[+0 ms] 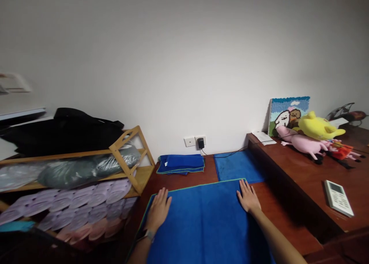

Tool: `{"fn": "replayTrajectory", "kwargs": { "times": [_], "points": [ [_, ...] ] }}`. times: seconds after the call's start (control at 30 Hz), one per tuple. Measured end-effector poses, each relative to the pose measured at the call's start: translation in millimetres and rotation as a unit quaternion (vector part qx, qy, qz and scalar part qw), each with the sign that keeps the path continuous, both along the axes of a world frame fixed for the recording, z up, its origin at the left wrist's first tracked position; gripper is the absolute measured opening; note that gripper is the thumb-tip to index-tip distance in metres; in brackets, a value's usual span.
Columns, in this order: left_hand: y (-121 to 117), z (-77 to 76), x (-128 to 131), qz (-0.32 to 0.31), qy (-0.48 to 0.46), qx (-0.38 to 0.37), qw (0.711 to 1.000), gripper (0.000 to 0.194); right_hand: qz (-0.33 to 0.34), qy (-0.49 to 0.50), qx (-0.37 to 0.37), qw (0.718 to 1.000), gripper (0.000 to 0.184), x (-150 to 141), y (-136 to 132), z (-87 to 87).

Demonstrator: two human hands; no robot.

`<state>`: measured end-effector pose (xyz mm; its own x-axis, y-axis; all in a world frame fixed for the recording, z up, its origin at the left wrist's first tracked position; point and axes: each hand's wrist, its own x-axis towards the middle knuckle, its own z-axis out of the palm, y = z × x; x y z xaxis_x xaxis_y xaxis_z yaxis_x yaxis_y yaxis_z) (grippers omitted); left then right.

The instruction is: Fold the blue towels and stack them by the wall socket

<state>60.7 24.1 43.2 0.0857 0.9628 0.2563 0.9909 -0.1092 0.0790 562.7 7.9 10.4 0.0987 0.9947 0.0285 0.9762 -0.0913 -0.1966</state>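
A blue microfibre towel point(201, 225) with a green edge lies spread flat on the dark wooden surface in front of me. My left hand point(158, 209) rests palm down near its far left corner, fingers apart, with a grey band on the wrist. My right hand point(248, 196) lies flat the same way near the far right corner. Neither hand grips the cloth. The towel's near end runs out of view below the hands.
Beyond the towel are a folded blue towel stack point(181, 164) and a flat blue towel point(238, 165). A wooden rack point(129, 160) of pastel slippers stands left. A raised wooden ledge point(288, 168) on the right holds plush toys and a white remote control point(338, 198).
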Motion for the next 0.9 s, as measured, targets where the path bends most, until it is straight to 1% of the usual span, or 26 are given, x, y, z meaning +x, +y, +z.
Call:
{"fn": "replayTrajectory", "kwargs": {
  "times": [0.07, 0.13, 0.17, 0.2, 0.23, 0.27, 0.3, 0.33, 0.37, 0.43, 0.63, 0.7, 0.73, 0.8, 0.9],
  "points": [
    [-1.3, 4.1, 62.2, -0.073, -0.017, -0.001, 0.997, 0.066, 0.0, 0.001, 0.002, 1.0, 0.072, -0.2, -0.3, 0.6],
    [-3.2, 2.2, 124.9, -0.144, -0.036, -0.022, 0.989, 0.065, 0.001, 0.003, 0.006, 1.0, 0.072, -0.2, -0.2, 0.6],
    [-4.2, -0.4, 151.9, -0.171, -0.044, -0.032, 0.984, 0.065, 0.001, 0.004, 0.007, 1.0, 0.072, -0.2, 0.1, 0.4],
    [-4.9, -3.6, 174.0, -0.188, -0.047, -0.047, 0.98, 0.065, 0.001, 0.005, 0.008, 1.0, 0.072, -0.1, 0.4, 0.1],
    [-5.2, -7.0, 190.3, -0.197, -0.05, -0.06, 0.977, 0.066, 0.002, 0.006, 0.008, 1.0, 0.072, 0.0, 0.7, -0.2],
    [-5.3, -10.1, 200.1, -0.2, -0.05, -0.072, 0.976, 0.066, 0.002, 0.008, 0.007, 1.0, 0.071, 0.1, 1.0, -0.5],
    [-5.2, -12.9, 203.5, -0.197, -0.049, -0.082, 0.976, 0.067, 0.003, 0.01, 0.006, 1.0, 0.071, 0.3, 1.1, -0.6],
    [-4.9, -15.2, 200.7, -0.191, -0.047, -0.086, 0.977, 0.068, 0.004, 0.013, 0.006, 1.0, 0.071, 0.4, 1.1, -0.5],
    [-4.7, -17.0, 192.4, -0.181, -0.044, -0.088, 0.978, 0.068, 0.005, 0.014, 0.006, 1.0, 0.072, 0.5, 0.9, -0.3],
    [-4.8, -19.0, 161.9, -0.152, -0.036, -0.085, 0.984, 0.068, 0.005, 0.016, 0.006, 1.0, 0.072, 0.7, 0.2, 0.6],
    [-9.6, -18.6, 27.0, -0.021, 0.004, -0.079, 0.997, 0.071, 0.004, 0.006, -0.002, 1.0, 0.072, 1.0, -0.8, 2.0],
    [-12.1, -19.8, -7.2, 0.008, 0.012, -0.083, 0.996, 0.074, 0.002, -0.001, -0.005, 1.0, 0.072, 1.0, -0.8, 1.2],
    [-13.5, -20.7, -19.0, 0.015, 0.014, -0.08, 0.997, 0.075, 0.001, -0.005, -0.006, 1.0, 0.072, 1.0, -0.8, 0.5],
    [-16.4, -22.4, -31.6, 0.02, 0.014, -0.067, 0.997, 0.076, 0.001, -0.012, -0.007, 1.0, 0.073, 1.4, -0.7, -1.4],
    [-19.7, -22.8, -30.9, 0.022, 0.01, -0.051, 0.998, 0.075, 0.003, -0.024, -0.006, 1.0, 0.073, 3.6, 0.2, -4.8]
  ]
}}
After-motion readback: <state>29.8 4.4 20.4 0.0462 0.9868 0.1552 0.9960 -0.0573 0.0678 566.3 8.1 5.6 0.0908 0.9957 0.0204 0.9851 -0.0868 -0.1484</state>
